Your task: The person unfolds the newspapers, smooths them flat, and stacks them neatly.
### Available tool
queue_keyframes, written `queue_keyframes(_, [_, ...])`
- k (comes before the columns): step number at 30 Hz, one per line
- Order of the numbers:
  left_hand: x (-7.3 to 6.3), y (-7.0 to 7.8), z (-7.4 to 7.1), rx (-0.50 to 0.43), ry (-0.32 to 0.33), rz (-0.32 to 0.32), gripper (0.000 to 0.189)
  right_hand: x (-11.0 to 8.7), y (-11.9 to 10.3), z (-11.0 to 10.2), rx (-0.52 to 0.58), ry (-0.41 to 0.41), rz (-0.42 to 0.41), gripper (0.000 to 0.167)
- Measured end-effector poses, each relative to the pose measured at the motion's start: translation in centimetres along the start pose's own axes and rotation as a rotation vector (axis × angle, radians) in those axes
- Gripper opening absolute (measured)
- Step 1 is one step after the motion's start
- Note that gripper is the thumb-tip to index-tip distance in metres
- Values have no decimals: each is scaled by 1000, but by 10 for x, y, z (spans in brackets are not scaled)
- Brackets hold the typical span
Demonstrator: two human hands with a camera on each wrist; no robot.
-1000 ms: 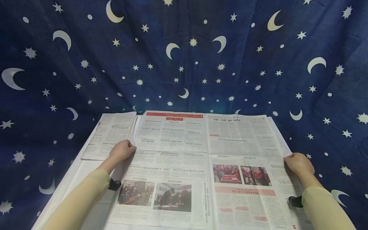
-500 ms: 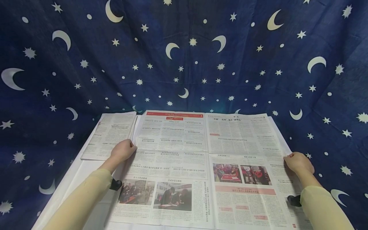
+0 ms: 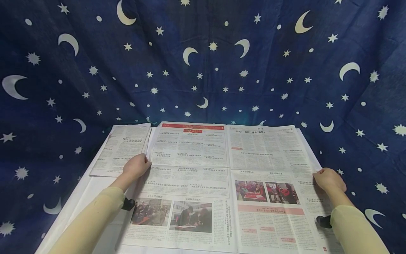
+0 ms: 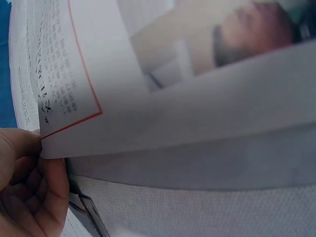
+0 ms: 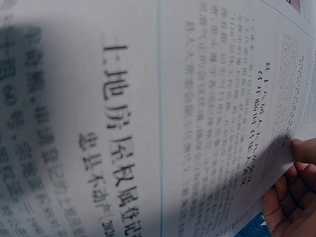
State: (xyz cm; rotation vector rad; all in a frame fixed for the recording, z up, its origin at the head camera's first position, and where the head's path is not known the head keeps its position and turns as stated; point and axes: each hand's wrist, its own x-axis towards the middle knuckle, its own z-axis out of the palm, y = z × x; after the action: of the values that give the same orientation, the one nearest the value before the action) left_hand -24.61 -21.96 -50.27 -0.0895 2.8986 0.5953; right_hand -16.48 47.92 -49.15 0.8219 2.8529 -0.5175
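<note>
A wide newspaper (image 3: 203, 176) lies spread out across the middle, its print upside down in the head view, with a fold down its centre. My left hand (image 3: 137, 165) pinches its left edge; in the left wrist view thumb and curled fingers (image 4: 54, 192) hold the sheet's margin, which lifts away from the surface beneath. At the opposite edge my right hand (image 3: 330, 179) pinches the paper between thumb and fingers. The right wrist view shows that thumb (image 5: 303, 150) on top of the printed page, with the fingers curled under it.
A smaller folded newspaper (image 3: 123, 148) lies at the left, partly behind my left hand. Beneath the papers is a white tabletop (image 3: 95, 197). A dark blue curtain (image 3: 203, 70) with moons and stars hangs close behind and at both sides.
Almost nothing differs. Both hands keep hold of the newspaper's edges, and my left hand has shifted very slightly to the right.
</note>
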Motion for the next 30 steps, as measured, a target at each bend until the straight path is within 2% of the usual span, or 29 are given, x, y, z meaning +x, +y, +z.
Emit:
queue_keyframes(9, [0, 1, 2, 24, 26, 23, 24, 4, 1, 2, -15, -3, 11, 38])
queue_keyframes(18, [-1, -1, 4, 29, 27, 10, 24, 4, 0, 2, -13, -12, 0, 40])
queue_keyframes(23, [-1, 0, 5, 41, 47, 23, 22, 3, 0, 1, -14, -17, 4, 39])
queue_keyframes(26, [-2, 1, 7, 59, 59, 45, 21, 3, 0, 1, -28, -2, -25, 35])
queue_keyframes(30, [-4, 2, 7, 76, 88, 73, 22, 4, -1, 4, -53, 58, -95, 26])
